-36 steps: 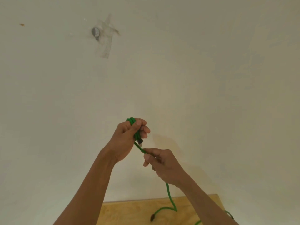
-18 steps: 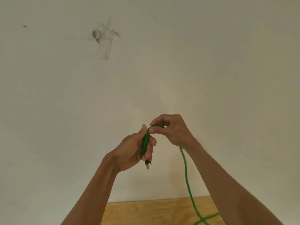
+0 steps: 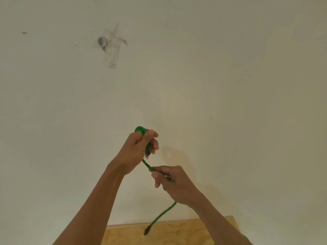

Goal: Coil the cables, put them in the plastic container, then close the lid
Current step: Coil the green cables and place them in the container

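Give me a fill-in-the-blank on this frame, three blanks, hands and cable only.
1. The cable is coloured ____.
2. The coiled loops are gripped by the ____ hand.
3. The right hand pinches the cable at a point ____ the left hand.

Missing words: green; left; below

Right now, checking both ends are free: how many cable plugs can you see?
2. One dark plug hangs just below the left hand; the other dangles over the wooden table. More cable may lie out of view.
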